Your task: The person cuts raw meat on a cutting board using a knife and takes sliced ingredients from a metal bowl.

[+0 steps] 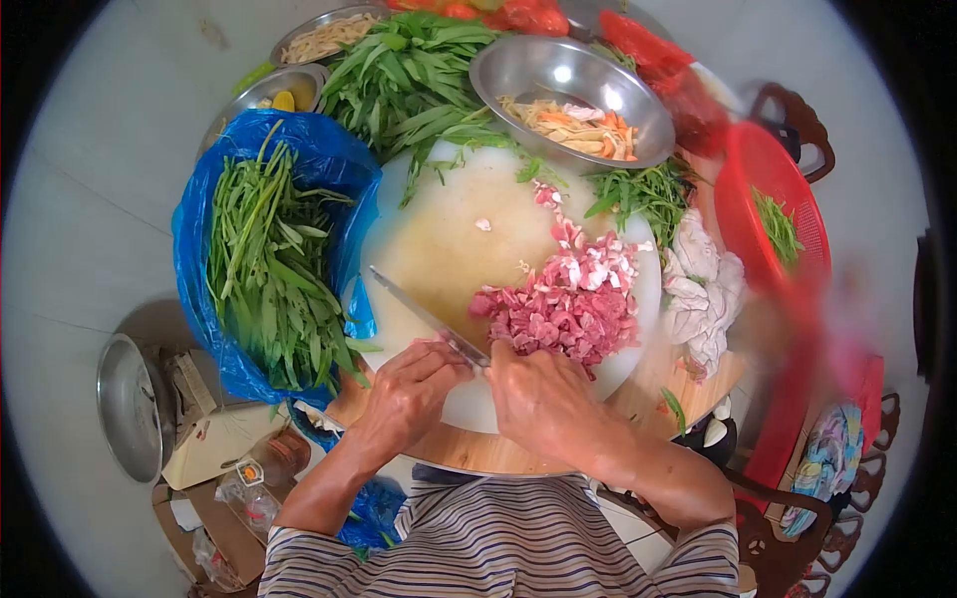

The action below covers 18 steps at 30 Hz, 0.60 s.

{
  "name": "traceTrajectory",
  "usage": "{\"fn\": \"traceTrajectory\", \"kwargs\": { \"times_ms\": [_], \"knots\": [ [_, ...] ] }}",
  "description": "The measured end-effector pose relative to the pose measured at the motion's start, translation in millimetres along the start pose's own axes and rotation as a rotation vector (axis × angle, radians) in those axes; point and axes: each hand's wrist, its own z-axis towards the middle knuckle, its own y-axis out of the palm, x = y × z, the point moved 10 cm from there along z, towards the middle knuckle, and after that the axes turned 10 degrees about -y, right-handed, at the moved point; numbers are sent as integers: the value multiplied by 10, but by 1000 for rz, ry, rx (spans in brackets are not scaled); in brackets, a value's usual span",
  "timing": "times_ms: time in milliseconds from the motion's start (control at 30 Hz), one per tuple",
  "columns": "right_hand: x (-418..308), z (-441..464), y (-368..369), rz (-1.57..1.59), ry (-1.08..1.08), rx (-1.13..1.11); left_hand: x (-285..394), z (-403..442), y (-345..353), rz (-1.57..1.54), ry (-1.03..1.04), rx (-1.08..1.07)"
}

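Note:
A knife (419,306) lies slanted over the round white cutting board (439,204), its tip toward the upper left. My right hand (546,399) is closed around its handle, which the fingers hide. My left hand (411,391) is closed right beside the base of the blade, fingertips pressed together; what they pinch, if anything, is hidden. Just beyond my right hand is a pile of cut raw meat (563,314), pink with white fatty bits. A small scrap of meat (483,224) sits apart on the board.
At left, a blue plastic bag (189,234) holds leafy greens (269,269). A steel bowl (638,95) with sliced vegetables overlaps the board's far edge, near more greens (399,85). At right are a crumpled cloth (703,289) and a red basket (743,189).

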Motion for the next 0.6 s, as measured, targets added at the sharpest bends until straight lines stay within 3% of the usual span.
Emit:
{"fn": "traceTrajectory", "kwargs": {
  "times_ms": [67,233,333,433,500,600],
  "knots": [
    [29,-109,-60,-17,-4,37,16,3,-24,-14,-6,9],
    [137,-737,-158,-43,143,-217,28,-2,-56,-62,-9,50],
    [173,-897,-208,-70,155,-241,24,12,-29,-77,-23,18],
    [155,-906,-357,-52,170,-53,-24,-36,-73,-190,-16,63],
    [129,-866,-392,-8,160,-40,-12,-102,-154,-172,20,182],
    [149,-803,-338,68,139,-4,116,-116,-130,-189,19,195]
  ]
}}
